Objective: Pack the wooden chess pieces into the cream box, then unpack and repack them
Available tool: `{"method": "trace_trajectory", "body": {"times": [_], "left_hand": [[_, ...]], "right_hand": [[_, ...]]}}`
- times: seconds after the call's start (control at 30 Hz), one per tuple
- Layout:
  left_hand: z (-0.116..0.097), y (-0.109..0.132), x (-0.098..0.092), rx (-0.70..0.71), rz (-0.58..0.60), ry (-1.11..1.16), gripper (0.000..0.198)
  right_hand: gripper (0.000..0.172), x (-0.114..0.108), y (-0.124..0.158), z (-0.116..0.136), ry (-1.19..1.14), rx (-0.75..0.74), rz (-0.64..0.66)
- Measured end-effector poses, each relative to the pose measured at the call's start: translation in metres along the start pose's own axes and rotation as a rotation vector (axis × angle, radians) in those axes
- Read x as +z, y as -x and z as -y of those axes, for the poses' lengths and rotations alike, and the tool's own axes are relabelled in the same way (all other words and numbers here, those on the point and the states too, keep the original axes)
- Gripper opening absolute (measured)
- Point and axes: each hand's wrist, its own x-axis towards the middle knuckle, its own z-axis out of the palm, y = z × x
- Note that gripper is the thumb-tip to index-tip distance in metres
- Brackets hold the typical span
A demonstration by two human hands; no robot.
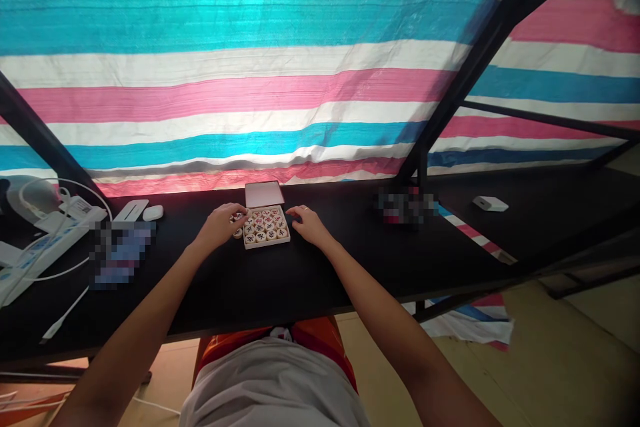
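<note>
The person sits at a black table with a small shallow box of round Chinese chess pieces straight ahead, between both hands. The pieces fill the box in tight rows, faces up. Its flat lid lies on the table just behind it, touching or nearly touching the far rim.

The work seems to centre on the box's left edge, where two loose pieces sit outside it: one at the tips of the left hand and another on the table just beside the near-left corner. The view does not settle whether pieces are going in or coming out. Either way, the next move calls for a fine pinch on a single disc without nudging the packed rows.

The left fingers are curled in, their tips on the upper loose piece. At this size I cannot tell whether they are gripping it or only touching it. The right hand lies low on the table with its fingers relaxed and spread. They hold nothing and rest against the right rim, seemingly steadying the box.

A white power strip lies well to the left.
</note>
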Motion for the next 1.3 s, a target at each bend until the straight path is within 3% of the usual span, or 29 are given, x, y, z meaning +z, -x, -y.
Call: {"method": "trace_trajectory", "body": {"times": [0.1, 0.23, 0.53, 0.77, 0.9, 1.03, 1.13, 1.3], "left_hand": [[-0.012, -0.011, 0.015, 0.080, 0.051, -0.063, 0.026], [-0.014, -0.015, 0.026, 0.084, 0.124, -0.091, 0.025], [-0.006, -0.012, 0.035, 0.127, 0.095, -0.116, 0.027], [-0.005, -0.008, 0.032, 0.161, 0.112, -0.064, 0.029], [-0.006, -0.006, 0.030, 0.163, 0.112, -0.054, 0.030], [-0.003, -0.007, 0.031, 0.172, 0.129, -0.053, 0.030], [-0.001, -0.007, 0.030, 0.186, 0.131, -0.051, 0.030], [-0.001, -0.003, 0.029, 0.189, 0.139, -0.033, 0.034]], "right_hand": [[0.030, 0.000, 0.001, 0.004, 0.011, -0.012, 0.006], [0.026, -0.001, 0.002, 0.007, 0.012, -0.030, 0.004], [0.025, -0.001, 0.003, 0.009, 0.007, -0.038, 0.024], [0.023, 0.000, 0.002, 0.009, 0.033, -0.030, 0.035], [0.035, -0.001, 0.001, 0.009, 0.084, -0.033, 0.025], [0.050, -0.004, -0.009, 0.009, 0.182, -0.060, 0.141], [0.052, -0.005, -0.020, 0.008, 0.250, -0.093, 0.248], [0.047, 0.002, -0.025, 0.006, 0.225, -0.059, 0.211]]}}
